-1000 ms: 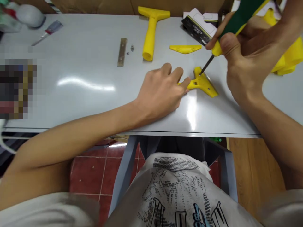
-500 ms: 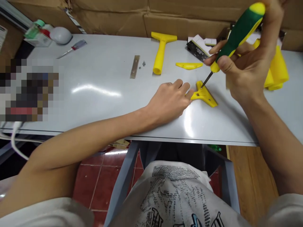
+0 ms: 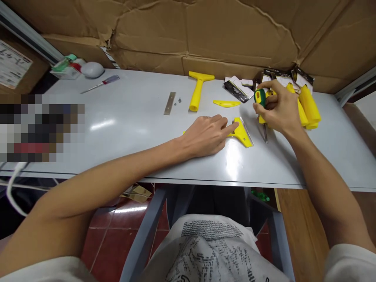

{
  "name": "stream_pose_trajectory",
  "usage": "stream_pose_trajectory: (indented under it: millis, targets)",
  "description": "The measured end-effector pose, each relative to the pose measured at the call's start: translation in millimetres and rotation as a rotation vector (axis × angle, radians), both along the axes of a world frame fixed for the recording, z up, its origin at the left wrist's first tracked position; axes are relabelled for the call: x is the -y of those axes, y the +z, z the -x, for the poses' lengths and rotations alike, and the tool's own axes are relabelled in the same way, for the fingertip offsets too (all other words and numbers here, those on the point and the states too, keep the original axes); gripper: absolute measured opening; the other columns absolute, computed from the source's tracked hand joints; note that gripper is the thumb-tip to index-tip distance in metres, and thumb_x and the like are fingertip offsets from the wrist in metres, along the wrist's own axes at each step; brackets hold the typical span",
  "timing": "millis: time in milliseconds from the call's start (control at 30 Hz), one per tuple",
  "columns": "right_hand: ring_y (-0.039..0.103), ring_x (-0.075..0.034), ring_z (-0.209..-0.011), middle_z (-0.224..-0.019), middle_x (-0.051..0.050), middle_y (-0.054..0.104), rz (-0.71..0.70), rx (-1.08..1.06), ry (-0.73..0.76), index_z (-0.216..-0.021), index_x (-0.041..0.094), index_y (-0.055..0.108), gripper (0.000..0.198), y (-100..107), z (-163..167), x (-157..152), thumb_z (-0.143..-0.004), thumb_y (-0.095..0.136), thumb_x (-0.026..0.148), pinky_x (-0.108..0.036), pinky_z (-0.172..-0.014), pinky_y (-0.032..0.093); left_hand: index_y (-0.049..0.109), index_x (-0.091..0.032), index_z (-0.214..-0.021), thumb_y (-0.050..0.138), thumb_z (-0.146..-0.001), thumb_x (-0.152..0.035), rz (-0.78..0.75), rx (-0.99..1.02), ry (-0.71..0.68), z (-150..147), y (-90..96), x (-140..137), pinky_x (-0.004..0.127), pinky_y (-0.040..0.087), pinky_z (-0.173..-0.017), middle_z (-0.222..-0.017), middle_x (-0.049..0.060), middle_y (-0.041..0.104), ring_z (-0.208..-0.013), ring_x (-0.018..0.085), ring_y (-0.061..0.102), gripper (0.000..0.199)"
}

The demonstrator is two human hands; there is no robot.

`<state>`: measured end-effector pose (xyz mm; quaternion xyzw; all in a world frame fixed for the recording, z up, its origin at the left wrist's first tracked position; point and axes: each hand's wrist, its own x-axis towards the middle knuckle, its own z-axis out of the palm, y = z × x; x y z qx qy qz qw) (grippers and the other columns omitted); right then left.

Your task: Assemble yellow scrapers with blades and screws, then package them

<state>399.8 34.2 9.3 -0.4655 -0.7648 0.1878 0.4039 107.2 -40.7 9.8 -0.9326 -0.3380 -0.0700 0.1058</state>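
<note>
My left hand (image 3: 210, 135) rests on the table, closed around the handle of a yellow scraper (image 3: 244, 139). One of its fingers reaches onto the scraper's wide head, where a thin shiny strip shows along the outer edge. Most of that handle is hidden under my palm. To the right, my right hand (image 3: 282, 105) grips a green and yellow screwdriver (image 3: 260, 98), its shaft pointing down beside the scraper head and apart from it. Behind them lie a yellow clamp bar (image 3: 226, 103), a second yellow scraper body (image 3: 197, 92), a flat metal blade (image 3: 169, 103) and small screws (image 3: 179, 100).
Several yellow handles (image 3: 310, 107) and black-and-white packages (image 3: 239, 89) lie at the right rear. Another screwdriver (image 3: 101, 84), a white rounded object (image 3: 92, 69) and a small box (image 3: 66, 70) sit at the left rear. Cardboard (image 3: 235, 35) stands along the back.
The screwdriver tip has come off the scraper head, and my right hand has lowered, its tool handle now tilted toward me. My left forefinger has stretched onto the head. The view has tilted up.
</note>
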Motion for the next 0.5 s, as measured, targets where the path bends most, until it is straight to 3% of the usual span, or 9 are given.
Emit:
stream_pose_trajectory:
  millis: [67,133,200,300,400,500]
  targets:
    - [0.066,-0.023,-0.064,-0.072,0.003,0.067,0.011,0.138,-0.109,-0.132,0.032,0.078,0.044,-3,-1,3,-0.096,0.093,0.050,-0.044,-0.074,0.068,0.064,-0.024,-0.180,0.061,-0.110,-0.014,0.054,-0.046,0.048,-1,5.2,0,0.041,0.053,-0.075,-0.138,0.017,0.085,-0.117,0.035,0.082,0.071]
    - [0.065,-0.025,-0.066,-0.070,0.001,0.064,0.040,0.311,-0.205,-0.133,0.029,0.081,0.040,-4,2,7,-0.096,0.089,0.043,-0.047,-0.080,0.067,0.061,-0.028,-0.184,0.059,-0.111,-0.017,0.114,-0.072,0.130,-1,11.2,-1,0.043,0.056,-0.079,-0.145,0.018,0.082,-0.121,0.038,0.081,0.074]
    - [0.071,-0.030,-0.076,-0.080,-0.004,0.070,0.058,0.457,-0.224,-0.139,0.026,0.083,0.042,-5,6,12,-0.099,0.085,0.040,-0.052,-0.088,0.067,0.061,-0.031,-0.186,0.058,-0.112,-0.020,0.163,-0.047,0.221,0,16.8,-3,0.045,0.060,-0.085,-0.147,0.017,0.081,-0.124,0.039,0.082,0.074]
    - [0.077,-0.038,-0.099,-0.118,-0.019,0.077,0.005,0.602,-0.232,-0.150,0.022,0.083,0.049,-7,11,18,-0.107,0.076,0.047,-0.062,-0.098,0.068,0.067,-0.032,-0.182,0.060,-0.109,-0.025,0.214,0.094,0.325,6,22.4,-13,0.049,0.063,-0.095,-0.144,0.015,0.081,-0.120,0.040,0.082,0.073]
    - [0.075,-0.047,-0.133,-0.159,-0.028,0.066,-0.073,0.642,-0.269,-0.164,0.022,0.078,0.060,-5,19,15,-0.114,0.067,0.053,-0.067,-0.108,0.068,0.080,-0.031,-0.166,0.066,-0.100,-0.027,0.286,0.394,0.351,17,24.8,-29,0.047,0.063,-0.098,-0.123,0.008,0.085,-0.107,0.034,0.080,0.068]
    - [0.066,-0.049,-0.156,-0.164,-0.027,0.067,-0.079,0.697,-0.213,-0.173,0.019,0.071,0.062,5,30,-7,-0.117,0.058,0.042,-0.069,-0.127,0.062,0.092,-0.027,-0.125,0.071,-0.092,-0.025,0.452,0.761,0.292,27,26.6,-45,0.040,0.057,-0.088,-0.092,0.001,0.078,-0.086,0.025,0.072,0.040]
